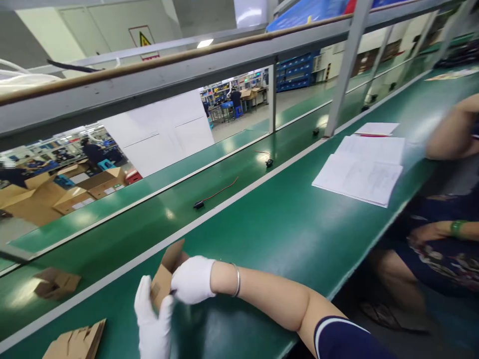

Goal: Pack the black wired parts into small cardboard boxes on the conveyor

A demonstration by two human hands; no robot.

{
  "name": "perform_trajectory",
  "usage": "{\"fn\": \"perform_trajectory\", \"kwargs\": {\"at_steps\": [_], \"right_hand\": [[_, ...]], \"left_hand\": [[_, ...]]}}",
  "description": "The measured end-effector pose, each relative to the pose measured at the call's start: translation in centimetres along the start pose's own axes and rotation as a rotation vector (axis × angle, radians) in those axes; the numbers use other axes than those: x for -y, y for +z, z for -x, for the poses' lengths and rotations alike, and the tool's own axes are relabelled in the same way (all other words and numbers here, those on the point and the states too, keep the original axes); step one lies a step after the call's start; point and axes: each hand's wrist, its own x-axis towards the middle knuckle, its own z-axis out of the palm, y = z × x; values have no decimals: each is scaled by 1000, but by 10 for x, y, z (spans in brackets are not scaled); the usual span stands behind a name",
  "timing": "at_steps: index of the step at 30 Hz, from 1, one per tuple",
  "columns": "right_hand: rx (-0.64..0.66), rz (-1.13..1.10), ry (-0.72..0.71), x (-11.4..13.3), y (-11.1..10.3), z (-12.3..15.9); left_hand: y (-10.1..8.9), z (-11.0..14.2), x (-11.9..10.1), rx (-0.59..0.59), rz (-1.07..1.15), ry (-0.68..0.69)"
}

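A small brown cardboard box (161, 285) with a raised flap is held over the green work surface, near the bottom of the head view. My left hand (151, 321), in a white glove, grips it from the left between thumb and fingers. On the other side, my right hand (193, 280), also gloved, has its fingers closed at the edge of the box. A small dark spot shows by the right fingertips, too small to make out. Flattened cardboard pieces (77, 343) lie in a stack to the lower left.
Beyond a pale rail, a green conveyor belt (239, 199) carries a folded carton (57, 283) and small black parts with thin wires (199, 204). Paper sheets (361, 169) lie on the green surface (277, 234) to the right. A person (449, 234) sits at the right edge. Metal posts (348, 70) stand behind.
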Motion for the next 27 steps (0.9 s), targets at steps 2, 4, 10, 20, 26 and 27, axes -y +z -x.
{"fn": "perform_trajectory", "kwargs": {"at_steps": [2,4,10,20,26,27], "right_hand": [[57,165,134,-2,-1,5],[125,235,148,0,3,6],[-21,201,70,9,3,6],[-265,119,293,-63,-14,21],[-289,210,794,-182,-26,75],[-328,233,894,-203,-30,91]], "left_hand": [[9,6,-1,119,-175,45],[15,9,-2,215,-215,5],[16,3,18,361,-41,-359],[-2,28,3,-105,-92,334],[40,66,-39,624,-305,781],[46,69,-37,607,-328,791]]}}
